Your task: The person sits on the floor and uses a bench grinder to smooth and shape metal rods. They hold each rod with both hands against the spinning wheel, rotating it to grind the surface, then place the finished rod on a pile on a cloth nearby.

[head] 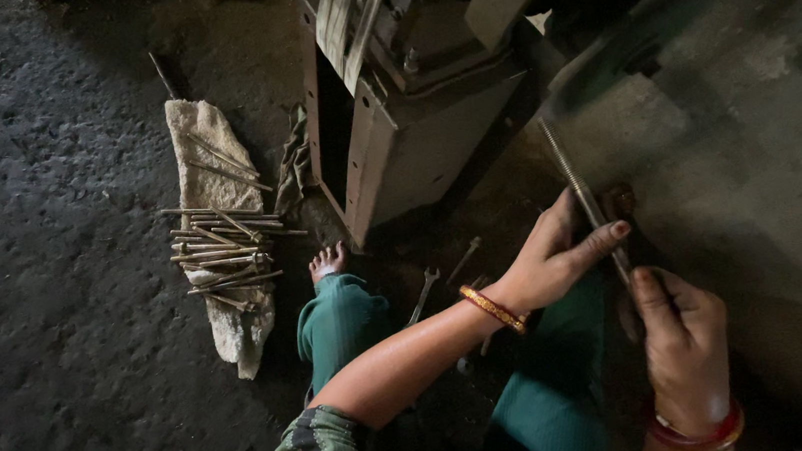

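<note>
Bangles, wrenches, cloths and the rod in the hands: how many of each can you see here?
Threaded rod, held by left hand and right hand: 1
Bangles, on left wrist and right wrist: 2
Wrenches on the floor: 2
Cloths, pale one under the loose rods: 2
Total: 7

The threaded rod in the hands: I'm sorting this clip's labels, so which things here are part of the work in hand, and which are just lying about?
In hand:
left hand gripping the rod
right hand on the rod's lower end
pile of rods on a cloth, likely the stock

Lying about:
spanner on the floor
rag
metal machine, untouched
</note>
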